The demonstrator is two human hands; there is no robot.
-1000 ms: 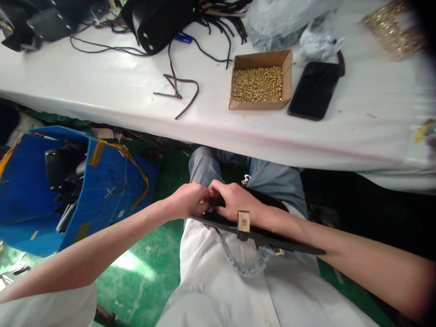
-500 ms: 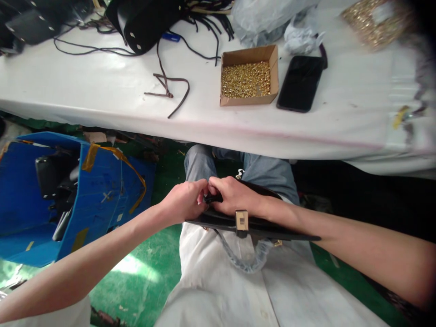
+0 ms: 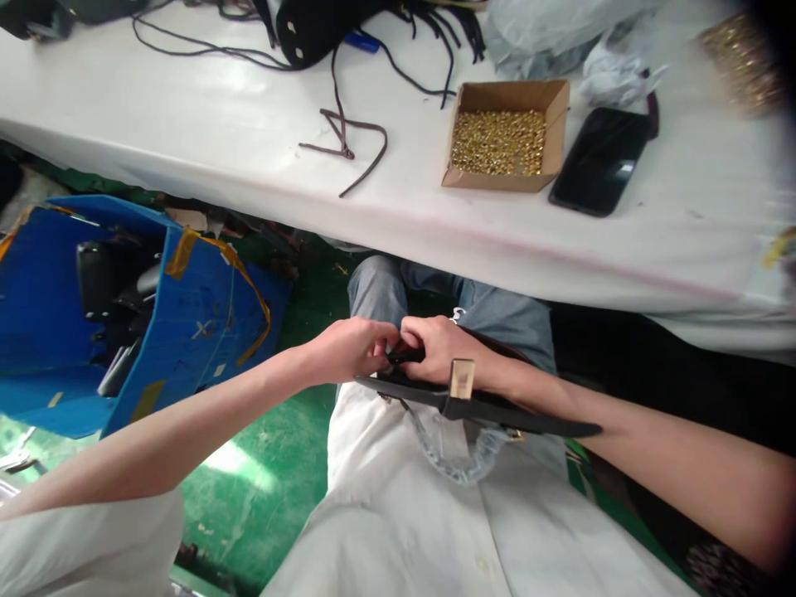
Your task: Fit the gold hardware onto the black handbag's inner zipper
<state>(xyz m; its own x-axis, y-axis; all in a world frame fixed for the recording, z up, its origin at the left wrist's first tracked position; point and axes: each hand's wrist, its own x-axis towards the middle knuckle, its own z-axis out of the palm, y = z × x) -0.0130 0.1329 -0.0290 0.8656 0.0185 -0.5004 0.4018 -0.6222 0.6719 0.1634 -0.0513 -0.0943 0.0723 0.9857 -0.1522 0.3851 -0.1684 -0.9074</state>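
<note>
A black handbag point(image 3: 522, 414) rests on my lap, its opening facing up. It has a gold clasp plate point(image 3: 462, 379) on the near rim and a handle wrapped in clear plastic point(image 3: 460, 473) hanging toward me. My left hand point(image 3: 357, 348) pinches the bag's left end with bent fingers. Close beside it, my right hand point(image 3: 439, 352) is closed on a black part of the bag at the same end, its forearm lying across the opening. What exactly the fingertips hold is hidden between the hands.
On the white-covered table point(image 3: 249, 157) ahead are a cardboard box point(image 3: 503, 181) of small gold pieces, a phone point(image 3: 600, 162), a brown cord point(image 3: 366, 128), plastic bags point(image 3: 560, 33) and black bags point(image 3: 317, 29). A blue bin point(image 3: 211, 307) holding black items stands on the floor at left.
The whole view has shifted, so the table things appear farther right. Both hands stay together at the bag's left end, with a slightly wider gap between their fingers.
</note>
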